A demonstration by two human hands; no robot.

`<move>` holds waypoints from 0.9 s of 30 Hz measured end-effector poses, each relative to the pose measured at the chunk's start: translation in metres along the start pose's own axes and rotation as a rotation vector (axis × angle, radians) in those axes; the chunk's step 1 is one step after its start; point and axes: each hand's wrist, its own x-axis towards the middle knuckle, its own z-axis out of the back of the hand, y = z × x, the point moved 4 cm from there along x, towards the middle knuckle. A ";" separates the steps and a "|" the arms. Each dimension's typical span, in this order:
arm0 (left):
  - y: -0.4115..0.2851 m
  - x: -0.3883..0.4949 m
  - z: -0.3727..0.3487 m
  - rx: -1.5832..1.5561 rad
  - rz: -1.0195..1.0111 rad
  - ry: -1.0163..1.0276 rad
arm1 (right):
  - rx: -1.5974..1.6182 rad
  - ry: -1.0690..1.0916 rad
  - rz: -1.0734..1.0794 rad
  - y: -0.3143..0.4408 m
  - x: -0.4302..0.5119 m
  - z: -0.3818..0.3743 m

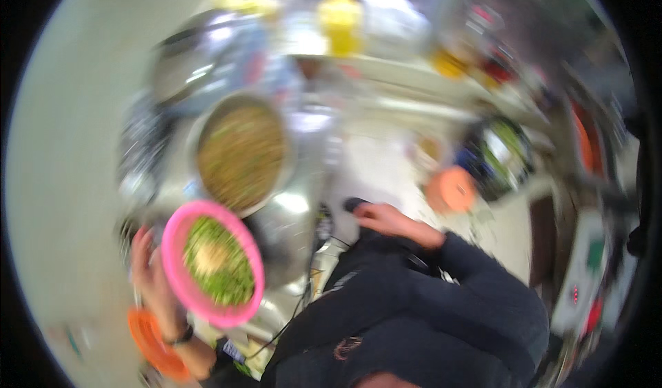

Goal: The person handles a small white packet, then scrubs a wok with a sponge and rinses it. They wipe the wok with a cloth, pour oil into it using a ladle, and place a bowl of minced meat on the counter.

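Note:
Just left of a pink plastic bowl (173, 264) is my left hand (150, 271), with a dark band at the wrist. Blur hides whether its fingers touch the bowl or something behind it. Chopped green vegetables (220, 269) fill the bowl, topped by a pale minced heap (211, 257). Beyond it, a large metal pot (289, 165) of brownish-green food (243, 155) stands on a metal counter (305, 181). My right hand (377, 217) is low in front of my body, its fingers curled; whether it holds anything is unclear.
An orange plastic basket (150, 349) lies at the lower left. On the floor stand an orange-pink round container (451, 190) and a dark tub (527, 181) with greens. A yellow container (340, 23) sits on the far ledge. A cable (289, 322) runs beside the counter.

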 end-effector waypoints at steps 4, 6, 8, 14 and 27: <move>0.005 -0.083 0.080 0.220 0.042 -0.179 | -0.222 0.192 -0.024 0.002 -0.025 -0.036; 0.013 -0.117 0.126 0.278 0.114 -0.320 | 0.089 0.288 0.006 0.011 -0.026 -0.054; 0.019 -0.156 0.179 0.250 0.197 -0.464 | 0.151 0.421 -0.148 0.015 -0.021 -0.070; 0.055 -0.253 0.273 0.170 0.362 -0.708 | -0.021 0.565 -0.066 0.029 -0.005 -0.108; 0.338 -0.194 0.472 0.574 0.510 -0.708 | 0.012 0.410 -0.233 -0.013 -0.029 -0.225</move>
